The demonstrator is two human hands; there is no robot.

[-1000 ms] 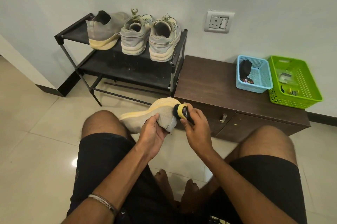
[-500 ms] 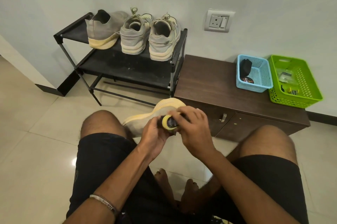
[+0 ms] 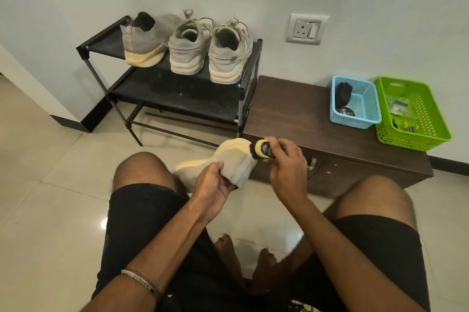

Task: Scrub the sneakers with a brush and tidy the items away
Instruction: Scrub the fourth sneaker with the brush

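Note:
A grey knit sneaker with a pale yellow sole (image 3: 232,158) lies on its side above my knees. My left hand (image 3: 214,183) grips it at the heel opening. My right hand (image 3: 286,167) holds a small brush with a yellow collar and black bristles (image 3: 261,150), the bristles touching the sneaker's sole near the heel. Its matching grey sneaker (image 3: 146,41) and a pair of laced grey sneakers (image 3: 210,53) stand on the top shelf of a black shoe rack (image 3: 177,98).
A low brown cabinet (image 3: 291,113) stands right of the rack. On it sit a blue basket (image 3: 365,113) with a dark item inside and a green basket (image 3: 431,131) with small items. A wall socket (image 3: 305,30) is above. My bare knees and feet are below, on a tiled floor.
My right hand swept the brush left across the heel, then back out to the right and up onto the sole edge. The sneaker stayed in my left hand.

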